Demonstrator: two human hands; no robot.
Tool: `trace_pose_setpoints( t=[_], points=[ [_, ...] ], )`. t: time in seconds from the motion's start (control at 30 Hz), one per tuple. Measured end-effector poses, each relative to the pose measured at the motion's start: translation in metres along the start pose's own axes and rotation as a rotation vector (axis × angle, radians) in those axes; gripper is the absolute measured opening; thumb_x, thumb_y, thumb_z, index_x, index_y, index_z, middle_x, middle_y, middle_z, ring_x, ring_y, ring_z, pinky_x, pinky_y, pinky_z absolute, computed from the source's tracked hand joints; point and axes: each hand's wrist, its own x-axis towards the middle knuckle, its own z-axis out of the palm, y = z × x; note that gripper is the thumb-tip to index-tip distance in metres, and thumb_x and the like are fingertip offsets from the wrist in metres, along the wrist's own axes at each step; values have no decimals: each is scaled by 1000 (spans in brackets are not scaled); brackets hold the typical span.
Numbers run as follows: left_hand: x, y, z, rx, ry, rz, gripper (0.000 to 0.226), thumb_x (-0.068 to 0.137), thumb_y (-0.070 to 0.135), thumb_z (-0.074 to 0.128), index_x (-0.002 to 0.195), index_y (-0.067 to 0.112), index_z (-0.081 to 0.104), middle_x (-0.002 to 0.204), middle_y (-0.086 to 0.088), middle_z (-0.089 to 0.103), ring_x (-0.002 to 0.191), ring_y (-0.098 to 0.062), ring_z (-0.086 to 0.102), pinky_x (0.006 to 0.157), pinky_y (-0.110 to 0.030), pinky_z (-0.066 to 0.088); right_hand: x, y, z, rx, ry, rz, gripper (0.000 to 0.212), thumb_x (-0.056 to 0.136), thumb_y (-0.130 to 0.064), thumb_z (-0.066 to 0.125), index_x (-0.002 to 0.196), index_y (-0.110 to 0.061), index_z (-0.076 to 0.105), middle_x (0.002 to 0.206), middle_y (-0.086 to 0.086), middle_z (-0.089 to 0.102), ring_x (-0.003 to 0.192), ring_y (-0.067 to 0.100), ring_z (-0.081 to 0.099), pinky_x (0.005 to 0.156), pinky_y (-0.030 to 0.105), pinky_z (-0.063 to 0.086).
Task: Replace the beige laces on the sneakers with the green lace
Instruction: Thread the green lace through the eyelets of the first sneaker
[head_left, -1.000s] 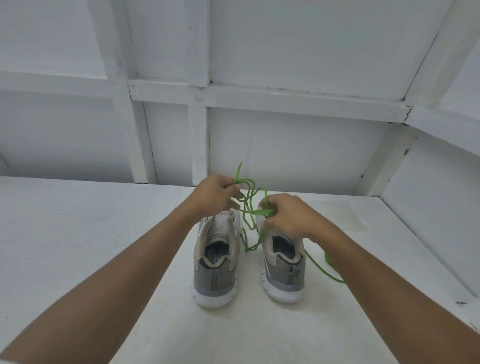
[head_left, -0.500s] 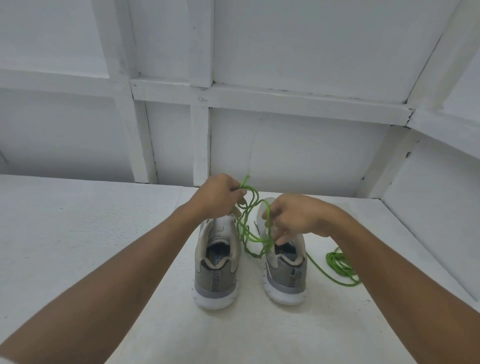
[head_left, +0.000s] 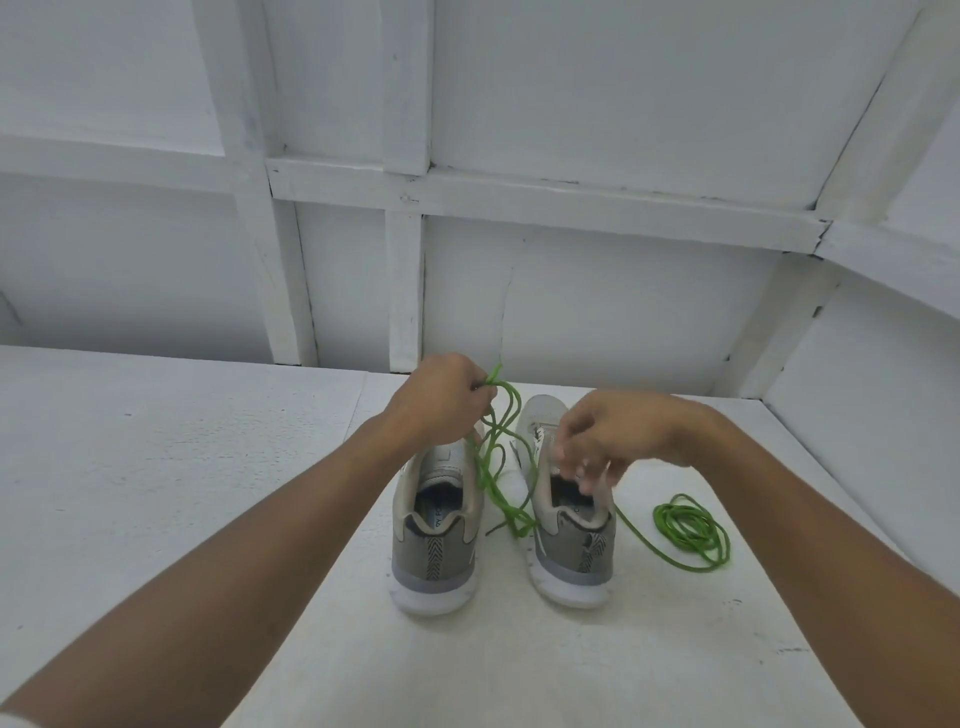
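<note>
Pinched in my left hand (head_left: 447, 402), the green lace (head_left: 496, 467) hangs free now; my right hand (head_left: 602, 441) seems to have released it, ready to thread.

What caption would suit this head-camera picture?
Left hand holds a green lace above two grey sneakers; right hand hovers beside it.

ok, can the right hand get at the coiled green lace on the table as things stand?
Probably yes. The coiled lace lies in the open on the table, on the outer side of the right sneaker, with nothing over it. The right hand hovers over that sneaker, fingers loose.
</note>
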Motion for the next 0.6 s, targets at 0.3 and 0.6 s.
trace_pose_setpoints(
  t=[0.3,0.6],
  points=[
    [-4,11,13,143,8,94,32,97,26,47,81,8,69,74,-6,69,68,-23,66,67,-42,56,24,-11,6,395,388,3,37,96,-48,51,99,-18,72,99,-2,62,80,14,49,70,26,41],
    [-9,10,20,230,32,168,35,97,22,45,74,4,64,68,-8,64,62,-25,61,61,-39,53,40,-15,2,459,427,124,39,90,-49,62,97,-11,71,90,-3,75,68,11,50,58,23,36]
  ],
)
